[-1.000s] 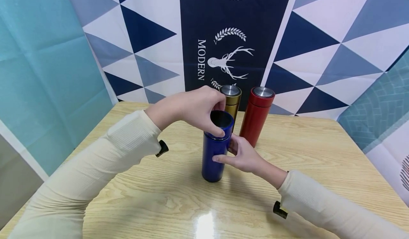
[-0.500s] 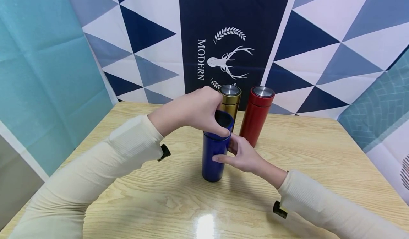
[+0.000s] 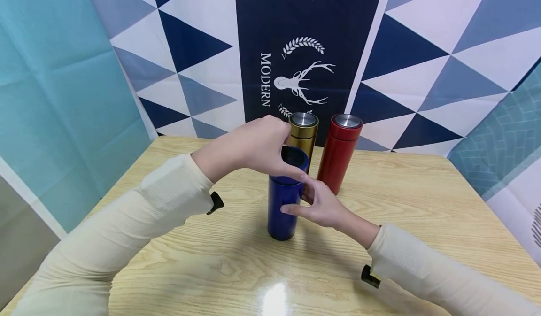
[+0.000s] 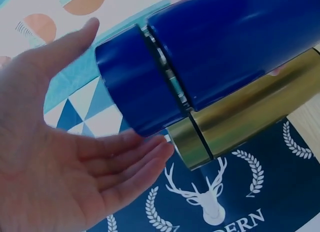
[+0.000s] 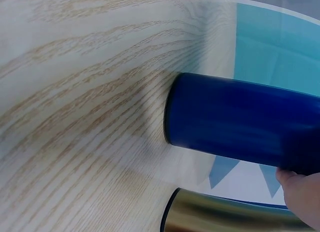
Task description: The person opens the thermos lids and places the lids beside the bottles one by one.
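A blue thermos bottle (image 3: 281,215) stands upright on the table. My right hand (image 3: 324,205) grips its body, thumb across the front and fingers behind. The blue top piece (image 4: 135,84) has a dark, hollow-looking upper end, and a narrow gap with shiny metal shows between it and the body. My left hand (image 3: 259,144) reaches over this piece from the left. In the left wrist view, its thumb (image 4: 80,39) stands apart from the piece, while the extended fingers (image 4: 125,147) lie at its lower edge. Whether they touch it is unclear.
Close behind the blue bottle stands a gold thermos (image 3: 302,135) with a silver top. A red thermos (image 3: 339,158) stands to its right. The wooden table (image 3: 203,269) meets a patterned cloth backdrop (image 3: 203,39) at the back.
My left hand has turned a little on the wrist, and its thumb has slid rightward past the front of the top piece. The right hand and the bottles stay where they were.
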Motion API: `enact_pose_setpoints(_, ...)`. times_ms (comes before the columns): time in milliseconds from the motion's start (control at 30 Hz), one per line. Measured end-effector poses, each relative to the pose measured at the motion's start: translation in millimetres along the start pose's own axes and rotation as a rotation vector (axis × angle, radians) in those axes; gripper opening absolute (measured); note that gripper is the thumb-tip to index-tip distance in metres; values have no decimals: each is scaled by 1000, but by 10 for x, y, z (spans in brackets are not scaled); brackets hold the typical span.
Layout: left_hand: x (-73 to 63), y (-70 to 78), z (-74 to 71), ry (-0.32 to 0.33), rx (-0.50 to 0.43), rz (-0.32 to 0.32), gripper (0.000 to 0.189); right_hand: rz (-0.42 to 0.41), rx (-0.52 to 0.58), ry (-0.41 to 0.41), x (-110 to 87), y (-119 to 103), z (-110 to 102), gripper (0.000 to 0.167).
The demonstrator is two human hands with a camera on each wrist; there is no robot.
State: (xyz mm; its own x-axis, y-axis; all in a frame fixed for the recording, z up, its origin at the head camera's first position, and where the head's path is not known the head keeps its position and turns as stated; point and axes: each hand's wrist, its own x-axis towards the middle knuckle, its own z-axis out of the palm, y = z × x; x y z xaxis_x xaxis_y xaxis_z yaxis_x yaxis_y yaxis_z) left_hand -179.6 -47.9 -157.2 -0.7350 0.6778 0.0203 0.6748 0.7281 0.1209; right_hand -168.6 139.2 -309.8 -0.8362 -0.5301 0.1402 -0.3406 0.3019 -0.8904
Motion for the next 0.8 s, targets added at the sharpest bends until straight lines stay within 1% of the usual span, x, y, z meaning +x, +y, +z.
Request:
enact_pose_setpoints(100,12,-38,-23,-59,-25,42,63,-17,19,-5,2,16,-8,65)
enact_pose_setpoints(167,29,-72,-33,-110,-67,71,68,-27,34,-9,3,28,-12,63)
enact_pose_setpoints(233,48,-110,-32,-151,-118,114,67,-34,48,-13,5,38,-14,63)
enact_pose_setpoints(333,76,-175,-10,-177,-192,178,60,-38,56,-15,6,51,-12,63)
enact_pose_setpoints(433,95,-216,4,-172,-237,208,56,-38,57,-12,5,59,-10,63)
enact_pose_setpoints(667,112,-223,13,-134,-233,173,52,-25,55,-12,-5,51,-7,65)
enact_pose_setpoints(800,115,-215,17,-93,-217,163,49,-30,44,-13,-6,49,-14,65)
